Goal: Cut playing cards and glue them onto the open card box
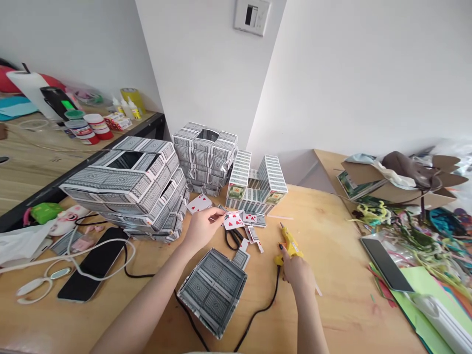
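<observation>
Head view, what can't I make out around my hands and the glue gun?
In the head view:
- Yellow glue gun: its trigger, hidden by the right hand.
- Black cord: its far end, cut off by the bottom edge.
- Card in the left hand: its other side, facing away.
- Wall panel: markings, too small.

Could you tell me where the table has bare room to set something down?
The widest patch lies between the glue gun and the right phone; a smaller one borders the near side of the left phone. Card boxes and loose cards crowd the middle.
</observation>
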A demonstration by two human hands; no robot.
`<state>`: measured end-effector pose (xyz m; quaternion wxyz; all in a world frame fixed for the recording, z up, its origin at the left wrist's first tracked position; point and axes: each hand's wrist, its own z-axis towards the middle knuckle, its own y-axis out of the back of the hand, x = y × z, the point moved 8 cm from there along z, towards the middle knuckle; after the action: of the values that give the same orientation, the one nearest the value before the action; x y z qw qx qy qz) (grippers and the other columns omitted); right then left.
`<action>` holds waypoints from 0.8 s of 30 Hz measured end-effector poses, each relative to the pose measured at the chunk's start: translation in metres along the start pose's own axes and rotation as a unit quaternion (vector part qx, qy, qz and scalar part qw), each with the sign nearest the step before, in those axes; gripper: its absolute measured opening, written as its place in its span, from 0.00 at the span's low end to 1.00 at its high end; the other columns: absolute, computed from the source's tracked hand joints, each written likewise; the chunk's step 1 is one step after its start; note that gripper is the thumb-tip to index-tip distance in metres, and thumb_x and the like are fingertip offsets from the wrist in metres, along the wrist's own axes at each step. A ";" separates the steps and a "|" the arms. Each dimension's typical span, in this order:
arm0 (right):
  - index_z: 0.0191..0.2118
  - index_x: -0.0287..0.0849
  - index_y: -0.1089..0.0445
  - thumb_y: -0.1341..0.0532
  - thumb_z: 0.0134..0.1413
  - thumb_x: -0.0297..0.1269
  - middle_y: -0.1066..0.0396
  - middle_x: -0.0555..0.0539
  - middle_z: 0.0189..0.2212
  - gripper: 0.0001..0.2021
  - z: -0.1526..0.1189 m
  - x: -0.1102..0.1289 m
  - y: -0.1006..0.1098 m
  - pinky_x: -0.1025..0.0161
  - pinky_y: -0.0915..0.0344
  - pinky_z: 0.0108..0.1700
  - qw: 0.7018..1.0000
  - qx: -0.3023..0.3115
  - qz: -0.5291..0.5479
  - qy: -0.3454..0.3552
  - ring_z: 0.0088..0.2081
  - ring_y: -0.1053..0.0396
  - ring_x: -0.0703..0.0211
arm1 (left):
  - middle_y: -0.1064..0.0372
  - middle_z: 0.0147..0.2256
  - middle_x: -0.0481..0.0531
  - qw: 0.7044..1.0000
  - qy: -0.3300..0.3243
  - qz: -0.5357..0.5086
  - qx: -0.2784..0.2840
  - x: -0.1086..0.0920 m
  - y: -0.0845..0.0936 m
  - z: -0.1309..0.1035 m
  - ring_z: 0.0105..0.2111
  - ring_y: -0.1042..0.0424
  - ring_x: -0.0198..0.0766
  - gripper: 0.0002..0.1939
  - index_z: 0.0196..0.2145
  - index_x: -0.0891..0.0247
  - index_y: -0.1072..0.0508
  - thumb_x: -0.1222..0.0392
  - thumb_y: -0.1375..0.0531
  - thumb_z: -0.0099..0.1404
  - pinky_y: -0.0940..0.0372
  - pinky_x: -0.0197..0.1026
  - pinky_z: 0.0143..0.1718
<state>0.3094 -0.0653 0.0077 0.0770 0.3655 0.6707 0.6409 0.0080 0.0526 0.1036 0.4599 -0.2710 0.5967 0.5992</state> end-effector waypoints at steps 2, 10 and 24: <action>0.19 0.44 0.34 0.51 0.50 0.52 0.36 0.45 0.11 0.20 -0.002 -0.006 -0.005 0.60 0.42 0.24 0.999 0.023 -0.003 -0.034 0.21 0.33 0.52 | 0.26 0.33 0.51 1.000 0.000 0.005 0.005 0.000 -0.002 0.000 0.31 0.28 0.36 0.10 0.33 0.63 0.27 0.57 0.45 0.57 0.34 0.36 0.36; 0.17 0.44 0.40 0.44 0.42 0.46 0.36 0.49 0.12 0.13 -0.008 -0.010 -0.012 0.61 0.39 0.23 0.966 0.099 0.223 -0.084 0.20 0.33 0.54 | 0.27 0.31 0.51 0.999 0.027 -0.019 0.012 0.010 -0.001 -0.006 0.30 0.28 0.36 0.11 0.34 0.64 0.28 0.57 0.45 0.57 0.34 0.35 0.31; 0.25 0.41 0.38 0.38 0.39 0.48 0.34 0.51 0.13 0.15 -0.052 0.086 0.019 0.68 0.49 0.12 0.920 0.067 0.385 0.036 0.09 0.45 0.66 | 0.27 0.33 0.52 1.000 0.009 0.003 0.000 -0.004 0.008 -0.014 0.32 0.29 0.36 0.10 0.34 0.64 0.28 0.59 0.46 0.57 0.34 0.35 0.34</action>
<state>0.2246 -0.0584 0.0651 -0.2246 0.5764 0.5220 0.5872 -0.0009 0.0391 0.1089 0.4523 -0.2750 0.6016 0.5983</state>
